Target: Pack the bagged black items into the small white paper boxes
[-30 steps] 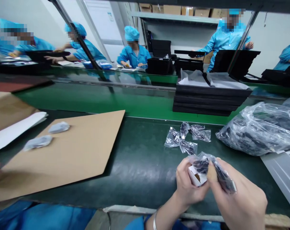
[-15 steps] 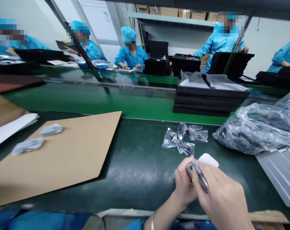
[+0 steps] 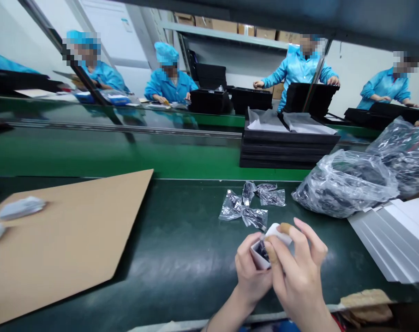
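My left hand (image 3: 250,267) is wrapped round a small white box (image 3: 261,262) near the front of the green work surface. Its top stands open, and a dark item in clear plastic shows inside. My right hand (image 3: 297,267) is at the box's raised white flap (image 3: 274,230), with thumb and bent fingers gripping at the opening; other fingers stick up. Just beyond the box lie several small clear bags holding black cables (image 3: 254,216).
A large clear bag of dark bagged items (image 3: 348,186) lies right, beside grey-white flat sheets (image 3: 386,244). Brown cardboard (image 3: 74,244) covers the left, with wrapped pieces (image 3: 20,207) on it. Black trays (image 3: 285,150) are stacked behind. Co-workers in blue (image 3: 171,83) sit and stand across the line.
The bagged dark item that was in my right hand above the box is now inside it. My right fingers have shifted to the flap. The view has swung right.
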### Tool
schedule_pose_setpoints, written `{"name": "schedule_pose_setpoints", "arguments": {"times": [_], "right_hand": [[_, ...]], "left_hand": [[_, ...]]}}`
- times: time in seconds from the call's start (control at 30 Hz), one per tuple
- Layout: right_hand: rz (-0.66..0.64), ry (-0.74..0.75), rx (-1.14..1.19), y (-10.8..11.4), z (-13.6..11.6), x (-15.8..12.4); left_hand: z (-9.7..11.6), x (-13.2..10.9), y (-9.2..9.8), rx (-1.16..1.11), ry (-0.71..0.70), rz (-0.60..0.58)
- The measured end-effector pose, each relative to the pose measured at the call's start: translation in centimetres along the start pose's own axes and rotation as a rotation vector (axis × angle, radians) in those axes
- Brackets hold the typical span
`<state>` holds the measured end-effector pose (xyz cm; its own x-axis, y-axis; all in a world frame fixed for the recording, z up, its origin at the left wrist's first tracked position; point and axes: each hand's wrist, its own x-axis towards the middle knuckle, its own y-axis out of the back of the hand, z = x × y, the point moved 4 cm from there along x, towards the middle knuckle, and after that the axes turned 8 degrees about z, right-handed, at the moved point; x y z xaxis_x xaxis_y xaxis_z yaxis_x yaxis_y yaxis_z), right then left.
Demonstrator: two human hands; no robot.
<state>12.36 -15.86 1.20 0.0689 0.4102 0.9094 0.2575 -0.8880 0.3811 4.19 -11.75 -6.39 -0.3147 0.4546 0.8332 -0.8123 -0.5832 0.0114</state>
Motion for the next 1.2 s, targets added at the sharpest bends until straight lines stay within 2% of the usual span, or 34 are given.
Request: {"name": "schedule_pose_setpoints", "arguments": {"times": [0.17,0.27,0.43,0.5,0.6,0.77,0.83,0.9,0.97,1.0,1.07,1.1,1.2], "right_hand": [[-0.057,0.051,0.034,-0.9,-0.8,-0.9],[-0.077,0.055,0.101,-0.7,-1.1,-1.6],[0.118,0.047,0.002,2.3,-0.1,-1.0],[0.108,0.083,-0.011,2.9,0.2,-0.6],[0.040,0.055,0.030,2.2,0.4,-0.9],[-0.009,-0.001,0.142,0.8,0.7,-2.9],[0.018,-0.090,0.235,1.2,1.6,-3.2],[-0.014,-0.286,0.343,1.5,2.9,-2.9],[-0.193,-0.477,0.465,1.2,3.8,-2.3],[-0.312,-0.508,0.524,1.0,3.7,-2.0],[-0.471,-0.470,0.596,0.8,3.1,-1.4],[-0.472,-0.426,0.588,0.9,2.7,-1.1],[-0.299,-0.282,0.467,1.7,1.8,-0.6]], "left_hand": [[0.5,0.4,0.5,-0.038,-0.039,-0.028],[0.4,0.0,0.9,-0.102,-0.026,-0.071],[-0.1,-0.5,0.4,-0.180,0.064,-0.139],[-0.3,-0.8,0.1,-0.210,0.123,-0.151],[-0.1,-1.1,0.1,-0.230,0.094,-0.142],[0.0,-1.0,0.3,-0.195,0.073,-0.107],[0.1,-0.9,0.4,-0.202,0.084,-0.131],[0.3,-0.8,0.4,-0.214,0.094,-0.159],[0.4,-0.8,0.5,-0.208,0.115,-0.170],[0.5,-0.8,0.5,-0.207,0.126,-0.173],[0.5,-0.9,0.6,-0.234,0.151,-0.186],[0.5,-1.0,0.6,-0.263,0.167,-0.193],[0.4,-1.6,0.6,-0.351,0.200,-0.222]]}}
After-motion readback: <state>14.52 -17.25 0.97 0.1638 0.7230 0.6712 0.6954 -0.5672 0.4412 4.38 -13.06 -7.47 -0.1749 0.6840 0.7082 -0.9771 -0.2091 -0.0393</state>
